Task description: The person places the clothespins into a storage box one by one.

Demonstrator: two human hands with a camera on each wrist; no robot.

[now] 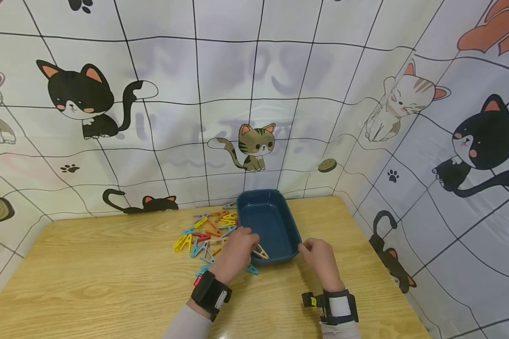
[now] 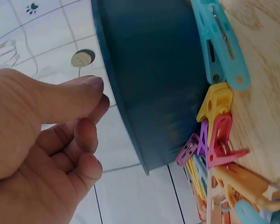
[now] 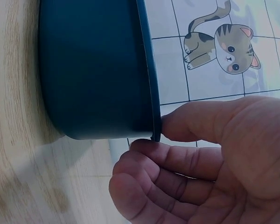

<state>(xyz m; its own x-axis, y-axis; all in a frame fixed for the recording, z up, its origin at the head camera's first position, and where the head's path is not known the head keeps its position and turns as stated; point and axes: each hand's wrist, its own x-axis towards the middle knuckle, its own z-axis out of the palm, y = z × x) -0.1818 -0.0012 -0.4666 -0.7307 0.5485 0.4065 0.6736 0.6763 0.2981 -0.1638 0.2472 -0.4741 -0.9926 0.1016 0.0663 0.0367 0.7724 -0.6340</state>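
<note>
A dark blue plastic basin (image 1: 275, 221) stands on the table near the wall. My right hand (image 1: 320, 259) pinches its rim at the near right corner, thumb above and forefinger below in the right wrist view. Above the basin's left edge is my left hand (image 1: 236, 252). Its fingers (image 2: 86, 135) are loosely curled with the thumb close to the forefinger, and no held thing shows in the left wrist view. A pale clothespin (image 1: 260, 253) shows at the basin's near left corner, partly hidden by that hand. Coloured clothespins (image 1: 201, 235) lie heaped left of the basin.
The wooden table (image 1: 110, 263) reaches back to a cat-printed wall covering (image 1: 174, 117), which also runs along the right side. A turquoise clothespin (image 1: 252, 270) lies by the basin's near left corner. Yellow, red and purple clothespins (image 2: 204, 137) lie close against its wall.
</note>
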